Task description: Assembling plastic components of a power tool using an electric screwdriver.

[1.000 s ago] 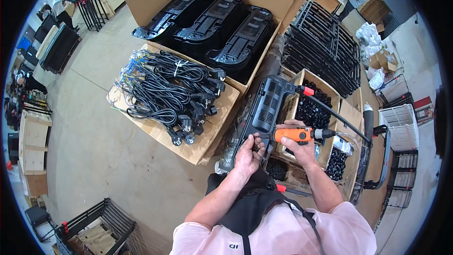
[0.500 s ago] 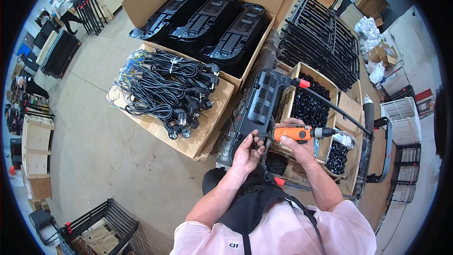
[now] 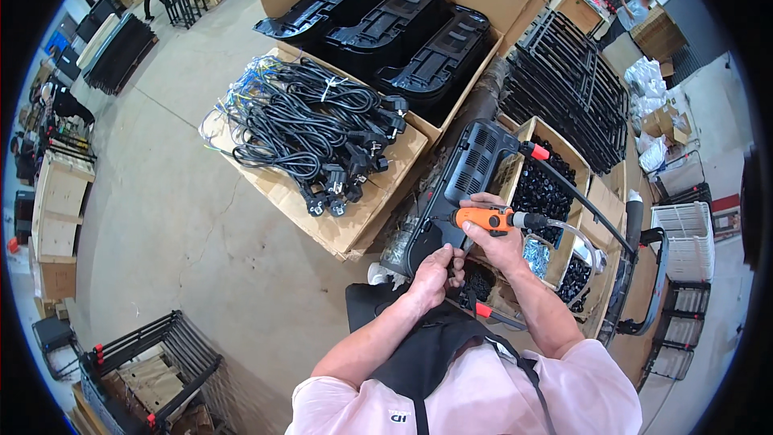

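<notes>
An orange air screwdriver (image 3: 483, 218) with a clear hose lies in the grip of my right hand (image 3: 502, 246). Its bit points left, at the lower half of a black plastic housing (image 3: 471, 167) with vent slots; whether it touches a screw there is too small to tell. My left hand (image 3: 436, 275) is beside the housing's near end, thumb and fingers pinched together. What those fingers hold, if anything, cannot be made out. The housing sits on a black tubular frame with red end pieces (image 3: 540, 153).
Left of the housing, bundled black power cords (image 3: 302, 125) lie on a carton. Behind, an open carton (image 3: 519, 14) holds black plastic covers. On the right stand a wooden bin of black parts (image 3: 541, 192) and stacked black frames (image 3: 568, 84). Other people work farther off.
The screwdriver's bit has shifted from beside my left fingertips to farther up the housing. My left hand has drawn down toward its near end. The whole view has shifted a little.
</notes>
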Demonstrator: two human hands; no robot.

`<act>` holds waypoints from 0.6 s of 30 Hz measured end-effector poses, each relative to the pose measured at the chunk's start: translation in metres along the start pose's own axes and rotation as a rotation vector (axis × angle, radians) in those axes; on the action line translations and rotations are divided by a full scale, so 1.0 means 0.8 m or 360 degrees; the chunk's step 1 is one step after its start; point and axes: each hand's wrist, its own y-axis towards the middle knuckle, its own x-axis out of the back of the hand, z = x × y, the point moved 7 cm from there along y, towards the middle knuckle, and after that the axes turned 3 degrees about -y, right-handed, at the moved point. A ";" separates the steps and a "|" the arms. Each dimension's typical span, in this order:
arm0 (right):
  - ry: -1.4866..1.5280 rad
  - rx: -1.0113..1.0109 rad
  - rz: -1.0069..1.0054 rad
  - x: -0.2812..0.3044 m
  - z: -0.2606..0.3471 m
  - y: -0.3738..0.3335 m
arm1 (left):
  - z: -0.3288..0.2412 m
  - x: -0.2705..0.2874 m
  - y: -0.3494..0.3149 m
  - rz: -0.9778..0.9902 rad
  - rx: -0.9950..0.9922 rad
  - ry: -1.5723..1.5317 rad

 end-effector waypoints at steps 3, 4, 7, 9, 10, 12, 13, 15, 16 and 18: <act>-0.0032 0.0001 0.0005 -0.003 0.000 0.002 | -0.009 -0.008 -0.013 -0.0127 -0.0040 -0.0044; -0.0035 0.0006 0.0015 -0.004 0.000 0.003 | -0.010 -0.008 -0.013 -0.0124 -0.0041 -0.0049; -0.0205 0.0025 0.0064 -0.015 0.012 0.007 | -0.013 -0.002 -0.012 -0.0099 -0.0143 0.0025; -0.0285 0.0075 0.0097 -0.020 0.016 0.011 | -0.015 0.000 -0.011 0.0023 -0.0213 0.0120; -0.0359 0.0123 0.0132 -0.023 0.019 0.011 | -0.013 0.003 -0.011 0.0029 -0.0216 0.0116; -0.0392 0.0102 0.0140 -0.024 0.017 0.014 | -0.015 0.002 -0.016 -0.0022 -0.0175 0.0123; -0.0418 0.0084 0.0152 -0.025 0.015 0.016 | -0.017 0.001 -0.019 -0.0018 -0.0173 0.0118; -0.0374 0.0111 0.0145 -0.027 0.012 0.016 | -0.016 -0.002 -0.025 0.0044 -0.0148 0.0053; -0.0406 0.0135 0.0149 -0.028 0.014 0.016 | -0.016 -0.003 -0.025 0.0046 -0.0153 0.0048; -0.0436 0.0164 0.0153 -0.030 0.013 0.016 | -0.016 0.000 -0.022 0.0078 -0.0159 0.0051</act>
